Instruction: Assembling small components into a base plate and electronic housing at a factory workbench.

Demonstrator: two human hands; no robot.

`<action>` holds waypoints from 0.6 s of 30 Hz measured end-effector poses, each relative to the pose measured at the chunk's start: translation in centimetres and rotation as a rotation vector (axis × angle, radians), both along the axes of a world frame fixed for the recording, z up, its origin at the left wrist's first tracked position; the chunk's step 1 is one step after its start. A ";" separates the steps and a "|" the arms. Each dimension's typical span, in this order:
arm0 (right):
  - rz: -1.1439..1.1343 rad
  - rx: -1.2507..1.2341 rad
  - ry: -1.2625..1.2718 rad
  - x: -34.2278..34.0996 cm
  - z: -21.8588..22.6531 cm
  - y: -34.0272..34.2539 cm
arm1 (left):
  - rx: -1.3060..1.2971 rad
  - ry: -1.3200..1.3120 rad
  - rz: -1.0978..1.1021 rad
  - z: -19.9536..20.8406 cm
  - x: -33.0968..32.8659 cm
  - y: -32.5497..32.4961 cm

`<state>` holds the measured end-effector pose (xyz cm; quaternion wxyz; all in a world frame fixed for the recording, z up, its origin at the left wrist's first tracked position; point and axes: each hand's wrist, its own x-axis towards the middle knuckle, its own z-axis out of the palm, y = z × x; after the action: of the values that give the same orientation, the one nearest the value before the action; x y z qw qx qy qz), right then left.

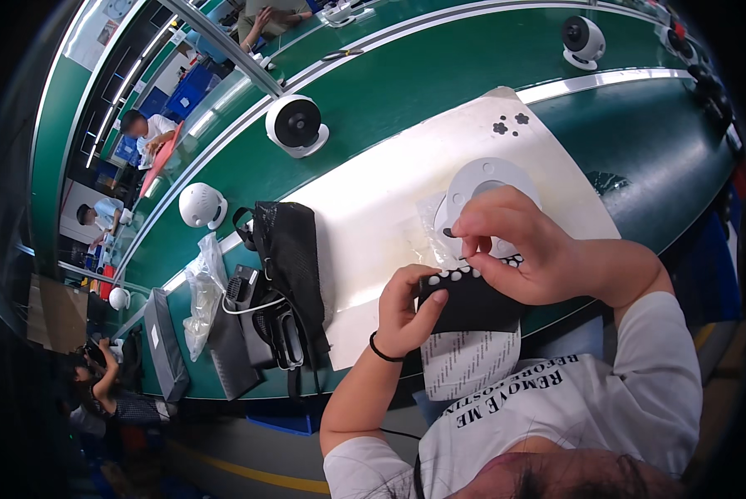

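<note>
The left hand (pixel 408 309) gripped a black sheet (pixel 471 301) of white dots, the right hand (pixel 514 241) just above pinched one dot beside a white disc (pixel 482 179).

- Bright, even overhead light fills the room; long ceiling tubes (pixel 132 71) show in the upper left of the frame.
- The white sheet (pixel 389 200) at the centre glares, nearly washed out.
- The green bench (pixel 406 75) carries a soft sheen along its pale strips.
- Shadows are faint and short, lying under both hands near lower centre.
- The fisheye bends straight edges hard toward the rim, and the corners fall to black.
- The centre is sharp; the far people at left look small and soft.
</note>
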<state>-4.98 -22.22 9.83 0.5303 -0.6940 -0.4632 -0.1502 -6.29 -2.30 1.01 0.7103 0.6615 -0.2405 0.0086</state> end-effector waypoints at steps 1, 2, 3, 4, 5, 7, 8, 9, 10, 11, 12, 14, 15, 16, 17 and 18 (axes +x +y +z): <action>0.004 -0.006 0.010 0.0 0.0 0.0 | 0.000 0.000 -0.002 -0.1 0.0 0.1; 0.008 -0.013 0.020 0.0 0.0 0.1 | 0.033 -0.052 0.023 -0.4 0.1 0.3; 0.007 -0.012 0.020 0.0 -0.1 0.2 | 0.066 -0.103 0.048 -0.5 0.1 0.5; 0.006 -0.006 -0.001 0.0 -0.3 0.4 | 0.066 -0.101 0.046 -0.4 0.1 0.4; 0.005 0.001 -0.021 -0.1 -0.4 0.6 | 0.076 -0.093 0.061 -0.2 0.1 0.4; 0.023 0.004 -0.001 -0.1 -0.7 0.7 | 0.086 -0.085 0.076 -0.1 0.2 0.3; 0.043 0.008 0.017 -0.2 -0.9 0.9 | 0.098 -0.144 0.081 -0.2 0.3 0.2; 0.043 0.008 0.018 -0.2 -1.0 1.1 | 0.110 -0.204 0.087 -0.2 0.4 0.2; 0.069 0.006 0.041 -0.2 -1.1 1.2 | 0.110 -0.203 0.085 -0.4 0.4 0.2; 0.095 0.005 0.063 -0.3 -1.2 1.4 | 0.145 -0.222 0.095 -0.5 0.4 0.3; 0.093 0.005 0.064 -0.3 -1.3 1.5 | 0.179 -0.241 0.105 -0.6 0.3 0.3; 0.092 -0.021 0.048 -0.3 -1.4 1.7 | 0.171 -0.254 0.099 -0.4 0.4 0.2; 0.090 -0.021 0.048 -0.4 -1.3 1.6 | 0.163 -0.268 0.093 -0.3 0.4 0.2; 0.071 -0.049 0.051 -0.4 -0.9 1.4 | 0.163 -0.268 0.094 -0.3 0.4 0.3; 0.052 -0.077 0.053 -0.4 -0.6 1.3 | 0.179 -0.288 0.101 -0.3 0.4 0.5; 0.052 -0.078 0.053 -0.4 -0.3 1.0 | 0.196 -0.308 0.109 -0.3 0.4 0.6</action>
<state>-5.36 -21.25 9.54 0.5187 -0.7055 -0.4724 -0.1001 -5.85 -1.67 0.69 0.5959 0.7302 -0.3100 0.1246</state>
